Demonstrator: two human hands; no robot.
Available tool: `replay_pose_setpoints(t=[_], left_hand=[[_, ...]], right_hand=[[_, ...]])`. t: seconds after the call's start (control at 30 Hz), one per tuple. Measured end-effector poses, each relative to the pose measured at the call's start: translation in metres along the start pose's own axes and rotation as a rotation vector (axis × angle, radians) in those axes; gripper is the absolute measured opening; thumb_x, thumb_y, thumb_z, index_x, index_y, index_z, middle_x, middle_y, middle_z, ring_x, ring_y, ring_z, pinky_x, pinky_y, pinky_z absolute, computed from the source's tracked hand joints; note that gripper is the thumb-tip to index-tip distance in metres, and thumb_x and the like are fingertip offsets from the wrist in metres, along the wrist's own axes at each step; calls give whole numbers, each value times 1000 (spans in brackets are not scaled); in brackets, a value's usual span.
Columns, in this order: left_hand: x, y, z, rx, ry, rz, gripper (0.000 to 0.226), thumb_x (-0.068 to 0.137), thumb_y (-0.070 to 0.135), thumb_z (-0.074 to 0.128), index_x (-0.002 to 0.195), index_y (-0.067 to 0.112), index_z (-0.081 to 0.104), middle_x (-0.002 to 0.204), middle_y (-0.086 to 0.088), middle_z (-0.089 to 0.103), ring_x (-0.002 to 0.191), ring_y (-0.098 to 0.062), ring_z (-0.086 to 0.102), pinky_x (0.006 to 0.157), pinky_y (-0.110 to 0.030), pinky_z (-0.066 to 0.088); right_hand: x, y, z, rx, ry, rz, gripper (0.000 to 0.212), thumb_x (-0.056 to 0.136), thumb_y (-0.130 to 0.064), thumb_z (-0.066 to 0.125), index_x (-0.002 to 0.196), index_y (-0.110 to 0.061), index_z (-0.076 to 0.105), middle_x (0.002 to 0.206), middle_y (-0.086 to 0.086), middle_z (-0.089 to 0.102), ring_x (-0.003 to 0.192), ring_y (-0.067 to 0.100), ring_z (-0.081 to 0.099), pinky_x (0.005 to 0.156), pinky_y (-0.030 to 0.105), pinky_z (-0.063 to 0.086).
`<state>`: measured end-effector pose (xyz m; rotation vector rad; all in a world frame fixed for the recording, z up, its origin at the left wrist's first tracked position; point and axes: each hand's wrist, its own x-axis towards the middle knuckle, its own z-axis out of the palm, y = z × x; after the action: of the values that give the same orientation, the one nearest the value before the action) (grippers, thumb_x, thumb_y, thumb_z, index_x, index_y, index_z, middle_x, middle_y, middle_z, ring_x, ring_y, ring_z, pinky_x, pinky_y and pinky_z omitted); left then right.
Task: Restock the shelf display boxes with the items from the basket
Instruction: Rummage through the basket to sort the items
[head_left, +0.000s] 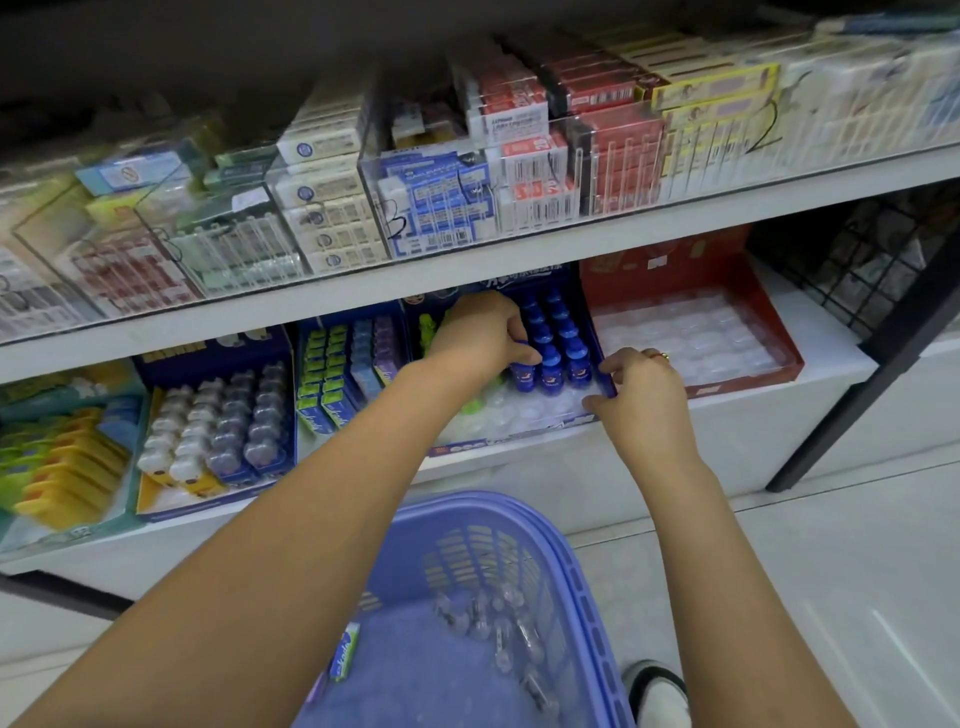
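Near the middle of the frame, the left hand (483, 338) has its fingers (511, 325) curled around the cap of a small blue plastic bottle (522, 371). It looks like the hand is pushing the bottle down into a round hole, next to the other blue bottles (563, 338) that stand in rows. Just to the right, the right hand (644, 400) pinches the front right corner of the blue cardboard display box (467, 448), likely so the box does not slide while the bottle goes in. Inside the box, the white plastic tray (524, 413) has empty holes along the front, so more bottles can fit. Some green bottles (427, 327) stand on its left side. Right of it sits a red cardboard box (779, 366) whose clear tray holds nothing. Down at the bottom of the frame, the purple plastic basket (587, 571) sits under the arms, close so it is easy to reach. It holds small clear packs (511, 629) and one green and blue pack (345, 652).
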<state>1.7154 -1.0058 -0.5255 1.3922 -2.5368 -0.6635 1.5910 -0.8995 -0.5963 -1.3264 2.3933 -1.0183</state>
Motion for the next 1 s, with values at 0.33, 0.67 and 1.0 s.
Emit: replay_pose_setpoints(t=[0.33, 0.67, 1.0], left_hand=[[4, -6, 12, 68, -10, -35, 30, 76, 24, 79, 97, 6, 67, 100, -9, 69, 93, -24, 64, 76, -29, 49], [-78, -31, -9, 37, 387, 79, 35, 92, 39, 56, 73, 10, 63, 66, -6, 63, 67, -25, 57, 62, -32, 44], [-207, -235, 86, -76, -210, -618, 25, 91, 17, 53, 73, 4, 66, 81, -20, 68, 83, -27, 65, 67, -31, 44]], right_hand=[[2, 3, 5, -12, 40, -16, 31, 74, -7, 73, 103, -5, 62, 106, 15, 57, 91, 26, 52, 71, 20, 31], [-36, -55, -19, -215, -561, -143, 24, 72, -33, 79, 67, -18, 61, 78, 2, 63, 74, 17, 57, 61, 27, 40], [-121, -84, 155, -266, -1092, -357, 29, 78, -30, 73, 103, -15, 69, 107, 4, 70, 99, 19, 63, 85, 30, 49]])
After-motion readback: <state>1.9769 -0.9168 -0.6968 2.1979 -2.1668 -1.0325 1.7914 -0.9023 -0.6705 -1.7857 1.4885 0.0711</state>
